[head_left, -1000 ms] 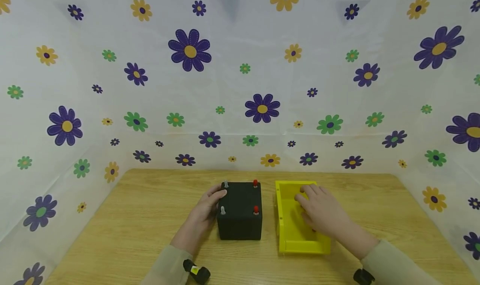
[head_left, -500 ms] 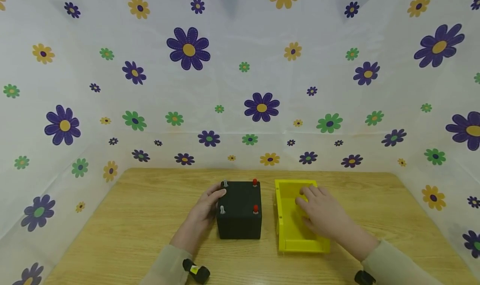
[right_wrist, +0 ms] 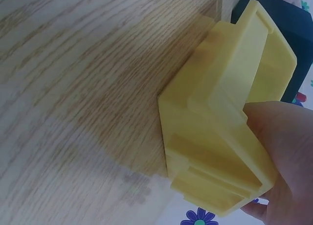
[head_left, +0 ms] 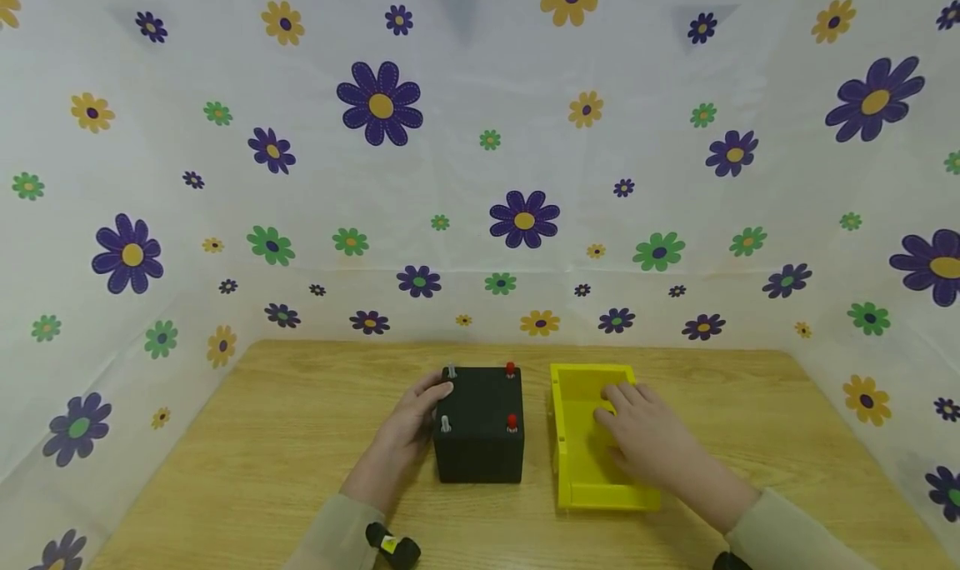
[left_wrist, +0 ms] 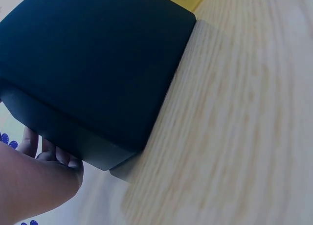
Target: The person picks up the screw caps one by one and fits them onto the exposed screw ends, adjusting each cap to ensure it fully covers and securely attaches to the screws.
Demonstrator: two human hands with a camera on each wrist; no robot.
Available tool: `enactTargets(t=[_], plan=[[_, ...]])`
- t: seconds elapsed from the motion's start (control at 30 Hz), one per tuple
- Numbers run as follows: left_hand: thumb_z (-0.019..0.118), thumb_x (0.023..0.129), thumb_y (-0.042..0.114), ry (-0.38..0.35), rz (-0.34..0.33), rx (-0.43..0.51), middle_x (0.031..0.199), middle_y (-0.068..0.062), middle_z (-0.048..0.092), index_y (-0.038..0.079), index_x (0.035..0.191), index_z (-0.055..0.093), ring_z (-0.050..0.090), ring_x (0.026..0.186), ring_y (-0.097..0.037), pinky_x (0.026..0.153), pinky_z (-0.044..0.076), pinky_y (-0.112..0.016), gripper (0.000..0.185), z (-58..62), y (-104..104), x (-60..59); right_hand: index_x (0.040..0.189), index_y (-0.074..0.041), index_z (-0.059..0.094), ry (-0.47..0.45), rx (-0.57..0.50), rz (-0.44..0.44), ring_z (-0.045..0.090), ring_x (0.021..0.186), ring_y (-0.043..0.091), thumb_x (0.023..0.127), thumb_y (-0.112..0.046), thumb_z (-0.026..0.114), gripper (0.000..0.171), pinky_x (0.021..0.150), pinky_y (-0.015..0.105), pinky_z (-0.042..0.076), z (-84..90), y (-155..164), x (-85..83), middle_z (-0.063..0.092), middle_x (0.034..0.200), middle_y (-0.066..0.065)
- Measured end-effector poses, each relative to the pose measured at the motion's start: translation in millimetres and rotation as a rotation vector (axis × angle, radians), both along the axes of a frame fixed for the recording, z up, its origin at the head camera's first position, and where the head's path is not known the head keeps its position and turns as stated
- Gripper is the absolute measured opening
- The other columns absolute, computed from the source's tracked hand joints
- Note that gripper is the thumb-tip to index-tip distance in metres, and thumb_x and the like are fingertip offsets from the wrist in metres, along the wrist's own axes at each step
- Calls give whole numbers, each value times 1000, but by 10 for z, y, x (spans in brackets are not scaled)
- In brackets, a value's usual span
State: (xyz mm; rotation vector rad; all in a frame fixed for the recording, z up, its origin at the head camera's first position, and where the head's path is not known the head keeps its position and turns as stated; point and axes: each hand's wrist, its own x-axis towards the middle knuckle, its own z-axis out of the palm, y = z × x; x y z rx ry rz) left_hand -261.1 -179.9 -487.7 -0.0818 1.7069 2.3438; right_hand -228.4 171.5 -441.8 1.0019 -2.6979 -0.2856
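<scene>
Yellow plastic makes the open tray [head_left: 577, 457] that lies on the wooden table [head_left: 262, 437], right of the frame centre in the head view. The right hand [head_left: 645, 445] lies over the tray's right wall, its fingers reaching down into the hollow; how tightly they hold, I cannot tell. Just left of the tray, apart from it by a narrow gap, stands a black box [head_left: 480, 428] with two red and two grey pins on top. The left hand [head_left: 408, 424] rests against the box's left side, fingers loosely bent along the wall, thumb near the top edge.
</scene>
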Motion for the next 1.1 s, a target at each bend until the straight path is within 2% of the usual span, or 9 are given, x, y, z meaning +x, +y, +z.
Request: enactTargets(t=[0.1, 0.23, 0.5, 0.77, 0.9, 1.1], plan=[[55, 105, 11, 5, 8, -1, 99, 14, 75, 6, 144, 54, 70, 90, -2, 86, 56, -22, 40, -12, 5, -5, 111, -6, 71, 20, 8, 14, 63, 116, 35, 82, -26, 90, 39, 107, 53, 53, 1, 3, 15, 67, 127, 17], [55, 105, 10, 15, 5, 11, 97, 14, 75, 12, 136, 60, 70, 88, -2, 84, 56, -22, 31, -22, 3, 5, 110, -6, 72, 34, 21, 24, 63, 113, 34, 82, -24, 89, 37, 106, 52, 53, -17, 8, 21, 67, 125, 16], [56, 104, 11, 4, 10, 11, 95, 14, 75, 16, 127, 64, 68, 85, -2, 83, 55, -22, 25, -6, 1, 9, 116, -5, 73, -5, 54, -7, 62, 118, 36, 85, -23, 86, 38, 111, 54, 51, -56, -6, 14, 67, 129, 18], [56, 104, 11, 2, 16, 12, 95, 15, 74, 11, 133, 61, 68, 86, -1, 83, 54, -20, 29, 12, 4, 5, 115, -6, 74, 3, 91, -16, 62, 118, 36, 86, -24, 86, 36, 112, 52, 50, -81, -29, 7, 67, 128, 18], [57, 104, 10, -5, 22, 22, 94, 14, 74, 12, 131, 63, 67, 84, -1, 82, 54, -20, 28, 8, 11, 1, 117, -5, 74, -30, 93, -33, 62, 122, 37, 87, -23, 86, 36, 115, 54, 48, -74, -43, 12, 67, 131, 19], [56, 104, 11, -8, 28, 1, 96, 15, 74, 6, 144, 55, 68, 88, -2, 84, 55, -21, 41, -4, 16, -10, 117, -4, 74, -59, 104, -58, 62, 125, 38, 87, -21, 86, 37, 119, 56, 45, -66, -57, 11, 67, 132, 20]])
